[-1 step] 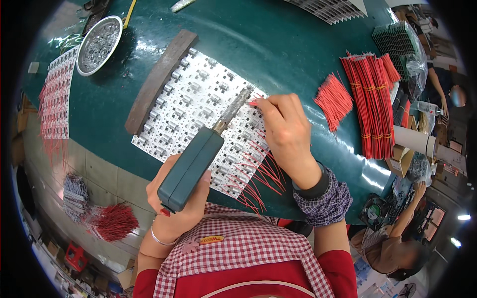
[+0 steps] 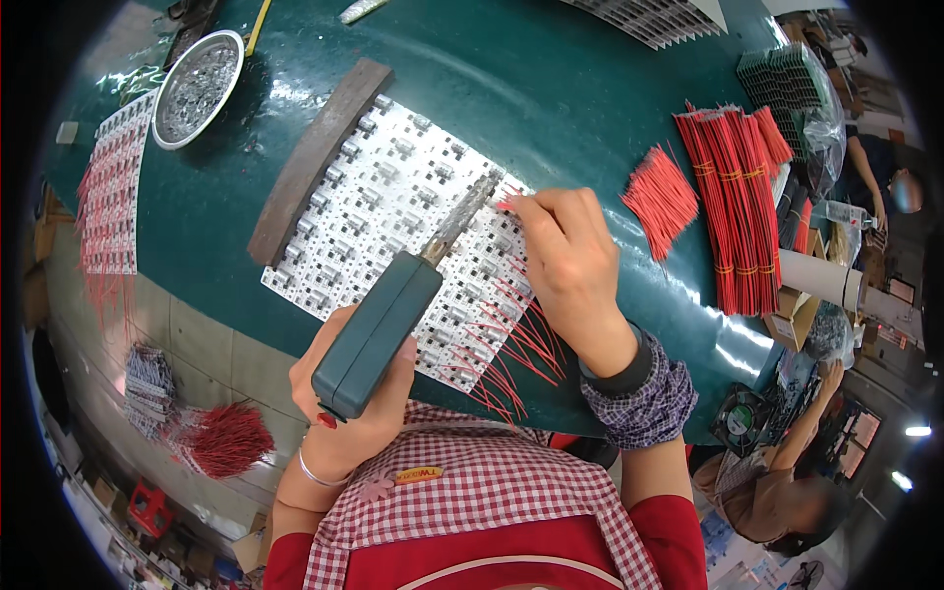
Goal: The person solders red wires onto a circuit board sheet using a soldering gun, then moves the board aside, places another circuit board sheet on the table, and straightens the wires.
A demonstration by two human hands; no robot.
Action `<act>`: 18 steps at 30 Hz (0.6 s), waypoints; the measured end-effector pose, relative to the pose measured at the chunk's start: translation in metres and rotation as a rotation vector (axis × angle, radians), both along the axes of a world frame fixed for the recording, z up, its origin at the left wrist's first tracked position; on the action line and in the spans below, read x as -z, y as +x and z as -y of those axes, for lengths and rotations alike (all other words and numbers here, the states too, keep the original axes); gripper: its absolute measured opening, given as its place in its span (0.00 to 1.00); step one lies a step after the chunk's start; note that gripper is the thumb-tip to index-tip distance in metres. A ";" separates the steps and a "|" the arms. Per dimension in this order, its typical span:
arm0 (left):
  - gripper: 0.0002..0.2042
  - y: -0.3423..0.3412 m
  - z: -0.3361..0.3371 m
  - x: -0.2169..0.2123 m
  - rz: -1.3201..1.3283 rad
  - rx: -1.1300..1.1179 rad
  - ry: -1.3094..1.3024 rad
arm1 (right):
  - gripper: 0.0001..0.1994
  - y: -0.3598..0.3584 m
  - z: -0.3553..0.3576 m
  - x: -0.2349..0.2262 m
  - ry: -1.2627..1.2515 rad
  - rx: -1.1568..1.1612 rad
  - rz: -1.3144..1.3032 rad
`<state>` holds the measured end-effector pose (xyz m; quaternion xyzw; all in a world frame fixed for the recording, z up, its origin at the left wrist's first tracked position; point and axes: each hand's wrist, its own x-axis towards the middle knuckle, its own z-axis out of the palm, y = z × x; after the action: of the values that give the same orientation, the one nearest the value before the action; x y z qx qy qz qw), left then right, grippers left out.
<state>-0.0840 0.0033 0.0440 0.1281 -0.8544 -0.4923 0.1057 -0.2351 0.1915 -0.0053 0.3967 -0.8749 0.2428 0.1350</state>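
My left hand [image 2: 359, 438] is closed around the dark green handle of a soldering iron [image 2: 379, 329]. Its crusted metal tip reaches over the right part of a white panel of small circuit boards [image 2: 398, 192]. My right hand [image 2: 578, 264] pinches a thin red wire [image 2: 505, 206] at the panel's right edge, close beside the tip; the fingertips partly hide the wire. Several red wires [image 2: 511, 359] stick out along the panel's lower right edge. A dark bar [image 2: 317, 162] lies along the panel's left side.
A bowl of silvery bits [image 2: 199, 88] stands at the far left, near another wired panel [image 2: 118, 192]. On the right lie a loose pile [image 2: 662, 202] and tied bundles of red wires [image 2: 733, 206]. Two other people [image 2: 777, 501] are at the right; more wires [image 2: 226, 438] are low left.
My right hand has shifted very slightly to the right. The soldering iron and panel stay in place.
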 end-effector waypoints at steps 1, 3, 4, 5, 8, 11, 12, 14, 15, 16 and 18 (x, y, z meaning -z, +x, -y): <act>0.09 0.001 0.000 0.001 -0.014 -0.001 0.003 | 0.14 0.001 -0.001 -0.003 -0.014 0.014 -0.034; 0.09 0.003 0.001 0.002 -0.027 -0.006 0.005 | 0.14 0.005 -0.003 -0.006 -0.030 0.024 -0.067; 0.09 0.004 0.002 0.001 -0.014 -0.007 0.010 | 0.14 0.007 -0.004 -0.007 -0.036 0.014 -0.048; 0.09 0.005 0.002 0.001 -0.001 -0.006 0.015 | 0.15 0.009 -0.005 -0.007 -0.042 0.006 -0.029; 0.09 0.007 0.002 0.002 0.002 -0.024 0.065 | 0.17 0.016 0.000 -0.007 -0.072 0.014 0.046; 0.10 0.009 0.002 0.004 -0.002 -0.021 0.093 | 0.16 0.015 0.002 -0.002 -0.090 0.008 0.071; 0.10 0.009 0.002 0.005 -0.002 -0.023 0.092 | 0.16 0.015 0.002 0.000 -0.091 0.007 0.071; 0.09 0.010 0.002 0.005 0.019 -0.023 0.112 | 0.16 0.014 0.001 0.002 -0.087 0.006 0.069; 0.09 0.010 0.002 0.006 0.018 -0.022 0.112 | 0.16 0.014 0.001 0.002 -0.086 0.007 0.068; 0.09 0.010 0.002 0.006 0.015 -0.004 0.090 | 0.17 0.014 0.000 0.001 -0.080 0.013 0.073; 0.09 0.010 0.002 0.007 0.014 0.011 0.069 | 0.17 0.013 0.000 0.000 -0.072 0.017 0.081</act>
<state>-0.0742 0.0010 0.0371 0.1302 -0.8384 -0.5211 0.0925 -0.2219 0.1912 -0.0057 0.3742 -0.8736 0.2889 0.1158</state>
